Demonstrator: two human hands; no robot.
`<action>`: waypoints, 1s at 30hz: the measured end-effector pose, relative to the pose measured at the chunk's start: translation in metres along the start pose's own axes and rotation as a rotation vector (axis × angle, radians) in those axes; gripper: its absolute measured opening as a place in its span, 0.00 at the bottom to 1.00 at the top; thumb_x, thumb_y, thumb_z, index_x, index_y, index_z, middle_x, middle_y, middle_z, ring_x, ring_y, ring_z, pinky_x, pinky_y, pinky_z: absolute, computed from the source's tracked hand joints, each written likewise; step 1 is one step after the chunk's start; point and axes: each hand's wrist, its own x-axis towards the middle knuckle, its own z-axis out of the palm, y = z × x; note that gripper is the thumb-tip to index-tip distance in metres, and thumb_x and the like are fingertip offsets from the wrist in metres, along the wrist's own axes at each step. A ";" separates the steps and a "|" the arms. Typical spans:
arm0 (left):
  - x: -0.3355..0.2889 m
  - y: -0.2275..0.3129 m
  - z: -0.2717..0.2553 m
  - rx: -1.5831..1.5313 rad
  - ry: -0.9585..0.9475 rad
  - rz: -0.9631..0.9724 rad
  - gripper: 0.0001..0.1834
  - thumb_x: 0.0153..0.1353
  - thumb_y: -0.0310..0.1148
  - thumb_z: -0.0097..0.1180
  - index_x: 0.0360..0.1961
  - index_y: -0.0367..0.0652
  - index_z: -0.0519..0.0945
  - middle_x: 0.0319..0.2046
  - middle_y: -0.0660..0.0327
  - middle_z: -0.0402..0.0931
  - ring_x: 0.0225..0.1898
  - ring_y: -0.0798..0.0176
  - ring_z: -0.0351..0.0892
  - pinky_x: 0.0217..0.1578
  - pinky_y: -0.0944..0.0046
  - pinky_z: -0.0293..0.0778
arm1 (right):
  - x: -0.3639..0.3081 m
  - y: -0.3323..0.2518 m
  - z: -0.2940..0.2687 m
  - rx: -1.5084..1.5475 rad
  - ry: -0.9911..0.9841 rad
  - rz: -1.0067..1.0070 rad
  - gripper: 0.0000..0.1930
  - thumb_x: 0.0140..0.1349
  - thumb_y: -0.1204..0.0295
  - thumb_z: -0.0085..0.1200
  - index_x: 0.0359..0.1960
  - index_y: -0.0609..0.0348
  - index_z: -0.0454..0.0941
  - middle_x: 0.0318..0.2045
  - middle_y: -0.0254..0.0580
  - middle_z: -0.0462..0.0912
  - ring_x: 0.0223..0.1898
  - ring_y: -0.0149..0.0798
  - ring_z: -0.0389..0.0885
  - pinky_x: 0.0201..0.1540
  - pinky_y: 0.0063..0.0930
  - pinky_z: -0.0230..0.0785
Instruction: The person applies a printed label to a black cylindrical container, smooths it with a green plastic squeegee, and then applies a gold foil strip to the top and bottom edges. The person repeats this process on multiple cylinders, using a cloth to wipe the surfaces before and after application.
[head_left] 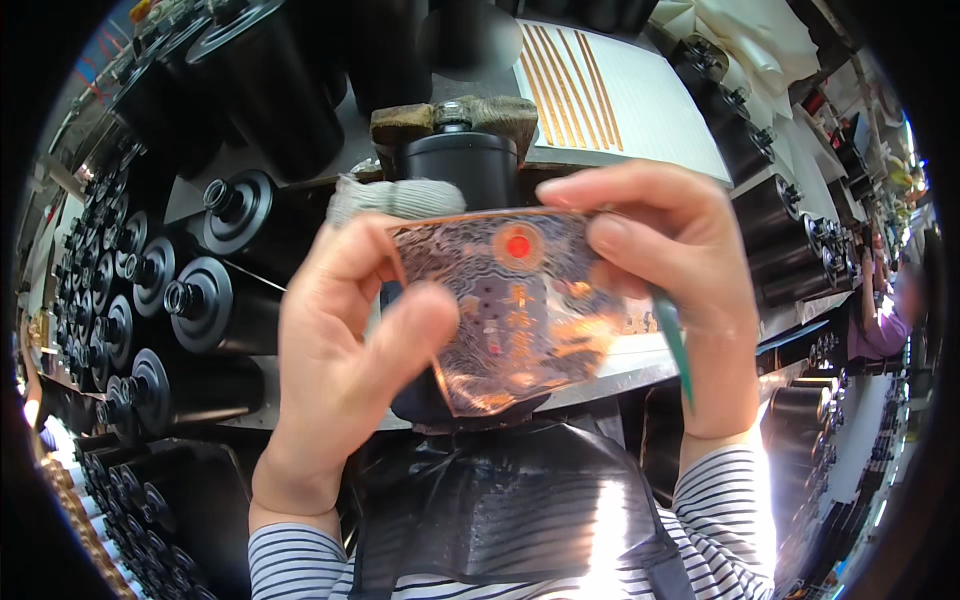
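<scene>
In front of my chest I hold a shiny, copper-coloured label sheet point(490, 330) with a dark wavy pattern, a red round spot and gold characters. My left hand point(335, 335) grips its left edge, fingers behind and a motion-blurred thumb in front. My right hand point(690, 250) pinches the upper right corner between thumb and fingers. A slim green pointed tool point(672, 340) sticks down from the right palm; its other end is hidden. Just beyond the sheet, a black bottle point(460, 165) lies with its neck between two worn wooden blocks point(402, 125), partly covered by the sheet.
A whitish cloth or yarn roll point(400, 198) sits left of the bottle. Several gold strips point(570, 90) lie on a white sheet point(660, 110) at the back right. Black bottles point(215, 305) crowd the left, and more point(795, 235) stand at right. Someone in purple point(885, 325) is far right.
</scene>
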 end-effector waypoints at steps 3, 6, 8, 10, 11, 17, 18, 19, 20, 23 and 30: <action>0.020 -0.008 0.000 0.134 0.220 0.083 0.05 0.62 0.25 0.59 0.32 0.34 0.76 0.29 0.68 0.71 0.29 0.80 0.71 0.31 0.80 0.67 | 0.016 0.021 -0.006 0.093 -0.083 0.129 0.12 0.62 0.74 0.57 0.45 0.69 0.77 0.22 0.33 0.81 0.23 0.20 0.75 0.28 0.14 0.67; 0.034 -0.019 -0.002 0.250 0.272 0.102 0.06 0.62 0.26 0.59 0.31 0.36 0.76 0.27 0.68 0.72 0.25 0.82 0.71 0.24 0.81 0.64 | 0.029 0.036 -0.005 -0.028 0.008 0.127 0.10 0.63 0.71 0.57 0.34 0.67 0.75 0.21 0.35 0.80 0.22 0.22 0.76 0.26 0.14 0.68; 0.040 -0.021 -0.002 0.237 0.291 0.086 0.06 0.62 0.26 0.59 0.30 0.36 0.75 0.26 0.68 0.73 0.24 0.82 0.71 0.24 0.81 0.64 | 0.033 0.037 -0.006 0.027 0.005 0.170 0.10 0.63 0.70 0.57 0.33 0.67 0.74 0.20 0.36 0.80 0.20 0.22 0.76 0.25 0.14 0.68; 0.044 -0.022 -0.003 0.216 0.321 0.047 0.06 0.62 0.25 0.59 0.30 0.36 0.75 0.26 0.68 0.73 0.23 0.81 0.71 0.23 0.81 0.64 | 0.037 0.042 -0.005 0.067 -0.006 0.196 0.10 0.63 0.70 0.57 0.33 0.66 0.74 0.20 0.36 0.79 0.19 0.23 0.76 0.24 0.14 0.67; 0.045 -0.021 -0.002 0.199 0.334 0.018 0.06 0.62 0.25 0.59 0.29 0.36 0.75 0.25 0.68 0.73 0.23 0.82 0.71 0.23 0.81 0.64 | 0.038 0.044 -0.005 0.078 -0.007 0.200 0.10 0.63 0.70 0.57 0.33 0.66 0.74 0.20 0.35 0.79 0.19 0.23 0.76 0.24 0.14 0.67; 0.044 -0.032 -0.008 0.378 0.450 0.064 0.06 0.62 0.24 0.55 0.40 0.34 0.76 0.36 0.63 0.74 0.30 0.79 0.73 0.28 0.79 0.68 | 0.044 0.069 0.000 -0.194 0.312 -0.063 0.10 0.61 0.70 0.60 0.38 0.63 0.76 0.24 0.37 0.81 0.20 0.20 0.74 0.23 0.14 0.64; 0.043 -0.036 -0.008 0.471 0.517 0.131 0.08 0.63 0.23 0.54 0.43 0.33 0.76 0.39 0.62 0.74 0.32 0.78 0.74 0.30 0.79 0.69 | 0.038 0.069 0.001 -0.252 0.271 -0.132 0.14 0.59 0.70 0.62 0.42 0.63 0.76 0.27 0.38 0.82 0.21 0.21 0.74 0.23 0.14 0.64; 0.036 -0.040 -0.013 0.577 0.440 0.195 0.15 0.63 0.24 0.52 0.51 0.32 0.74 0.48 0.60 0.72 0.42 0.72 0.72 0.42 0.73 0.70 | 0.027 0.071 0.000 -0.313 0.235 -0.200 0.18 0.57 0.69 0.64 0.47 0.62 0.76 0.31 0.38 0.83 0.21 0.22 0.74 0.23 0.15 0.65; 0.027 -0.045 -0.018 0.561 0.299 0.219 0.28 0.60 0.36 0.60 0.59 0.33 0.70 0.56 0.56 0.67 0.55 0.64 0.67 0.56 0.63 0.64 | 0.019 0.073 -0.001 -0.374 0.199 -0.267 0.22 0.55 0.68 0.66 0.51 0.62 0.76 0.34 0.39 0.83 0.22 0.23 0.74 0.24 0.15 0.66; 0.001 -0.051 -0.013 0.286 0.104 -0.006 0.61 0.43 0.56 0.68 0.69 0.37 0.48 0.68 0.50 0.43 0.68 0.54 0.47 0.66 0.57 0.47 | 0.005 0.076 0.000 -0.530 -0.085 -0.355 0.51 0.39 0.50 0.68 0.68 0.52 0.60 0.35 0.42 0.81 0.27 0.36 0.76 0.31 0.28 0.72; 0.004 -0.054 -0.005 0.181 0.062 -0.084 0.62 0.50 0.65 0.59 0.73 0.43 0.39 0.68 0.46 0.41 0.70 0.48 0.46 0.68 0.52 0.45 | 0.002 0.082 0.001 -0.460 -0.107 -0.198 0.56 0.41 0.40 0.61 0.72 0.45 0.49 0.30 0.43 0.79 0.27 0.38 0.77 0.33 0.30 0.72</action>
